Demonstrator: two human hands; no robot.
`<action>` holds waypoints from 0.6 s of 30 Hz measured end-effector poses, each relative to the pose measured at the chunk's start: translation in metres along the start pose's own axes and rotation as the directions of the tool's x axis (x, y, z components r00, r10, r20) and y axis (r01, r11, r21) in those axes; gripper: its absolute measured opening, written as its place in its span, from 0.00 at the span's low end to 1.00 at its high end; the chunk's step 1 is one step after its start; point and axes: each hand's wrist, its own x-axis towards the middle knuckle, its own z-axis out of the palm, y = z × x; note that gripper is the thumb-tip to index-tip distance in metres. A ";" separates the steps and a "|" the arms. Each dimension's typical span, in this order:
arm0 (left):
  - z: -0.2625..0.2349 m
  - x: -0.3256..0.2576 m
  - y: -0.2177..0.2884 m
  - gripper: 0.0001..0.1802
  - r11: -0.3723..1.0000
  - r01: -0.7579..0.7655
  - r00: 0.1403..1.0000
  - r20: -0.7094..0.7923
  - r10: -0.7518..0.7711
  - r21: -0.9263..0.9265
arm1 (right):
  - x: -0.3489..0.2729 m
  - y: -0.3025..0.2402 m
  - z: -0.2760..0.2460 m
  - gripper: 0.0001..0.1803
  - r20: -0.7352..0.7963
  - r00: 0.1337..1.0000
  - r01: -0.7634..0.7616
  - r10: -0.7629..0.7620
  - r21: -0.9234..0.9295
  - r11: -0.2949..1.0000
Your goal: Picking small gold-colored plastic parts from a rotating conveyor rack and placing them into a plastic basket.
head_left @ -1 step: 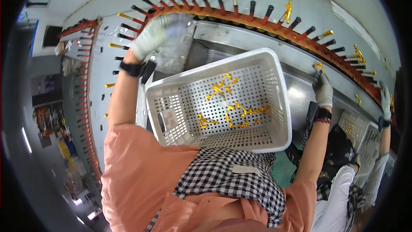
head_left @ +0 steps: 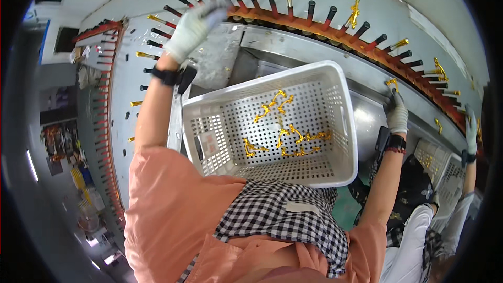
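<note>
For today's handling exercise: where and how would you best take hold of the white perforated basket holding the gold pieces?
Probably grip the white basket by its rolled top rim on the two short ends, coming from above at either side with both hands. The rim is thick and open all round, while the gold pieces lie loose on the bottom, so keep it level.

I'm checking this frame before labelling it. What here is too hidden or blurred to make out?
Head view:
- Left hand in a white glove: motion-blurred, so any grip is unreadable.
- Right hand in a grey glove: its fingertips hide how the small gold metal piece is held.
- White perforated plastic basket: near wall hidden by checked apron.
</note>
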 end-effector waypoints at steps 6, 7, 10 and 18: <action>-0.043 0.089 -0.063 0.30 0.486 -0.079 0.944 -0.092 0.318 0.871 | 0.016 0.015 0.009 0.16 0.112 0.994 0.018 -0.011 -0.064 0.998; -0.055 0.094 -0.086 0.30 0.492 -0.023 0.967 -0.106 0.233 0.870 | 0.021 0.020 0.010 0.16 0.157 0.987 0.023 -0.012 -0.072 0.997; -0.059 0.088 -0.080 0.26 0.456 0.094 0.989 -0.133 0.056 0.885 | -0.001 0.017 0.032 0.15 0.060 0.998 0.007 0.001 -0.128 0.992; -0.043 0.033 0.020 0.17 0.571 0.262 0.915 -0.388 0.110 0.778 | -0.005 0.016 0.039 0.19 0.052 0.998 0.036 -0.026 -0.207 0.978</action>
